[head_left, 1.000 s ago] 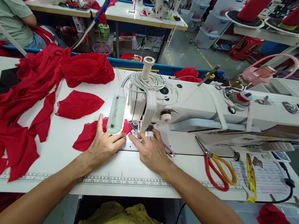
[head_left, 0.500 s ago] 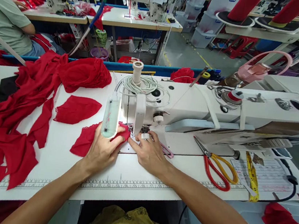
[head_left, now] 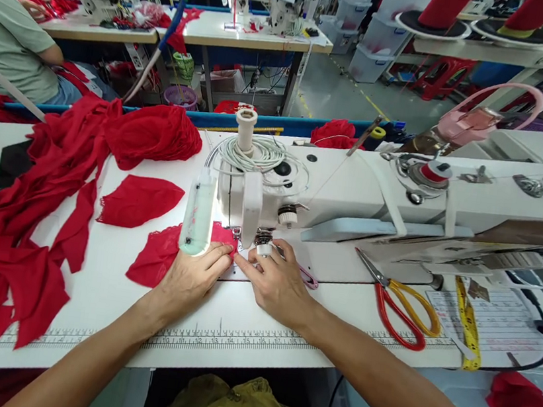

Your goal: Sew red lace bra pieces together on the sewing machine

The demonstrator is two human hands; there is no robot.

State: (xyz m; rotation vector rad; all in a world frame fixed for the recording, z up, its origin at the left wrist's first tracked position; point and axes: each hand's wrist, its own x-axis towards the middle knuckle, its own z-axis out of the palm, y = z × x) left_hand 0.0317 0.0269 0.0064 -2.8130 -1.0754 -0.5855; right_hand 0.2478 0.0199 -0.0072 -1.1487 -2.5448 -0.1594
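Head view: a red, lace-edged cloth piece [head_left: 158, 252] lies flat on the white worktop [head_left: 233, 305], its right end at the metal presser foot [head_left: 236, 232] of a white sewing machine [head_left: 354, 184]. The left hand [head_left: 194, 280] lies palm down on it, fingers stretched and close together; whether it pinches the edge I cannot tell. The right hand [head_left: 274, 280], at four o'clock from the foot, is half curled, index fingertip beside the cloth's end; any grip is hidden. A second red leaf-shaped piece [head_left: 141, 202] lies at eleven o'clock from the first, red-and-yellow-handled scissors [head_left: 385, 284] past three o'clock from the foot. The step looks like guiding cloth at the needle; the next move calls for flat, even feeding, fingertips clear.
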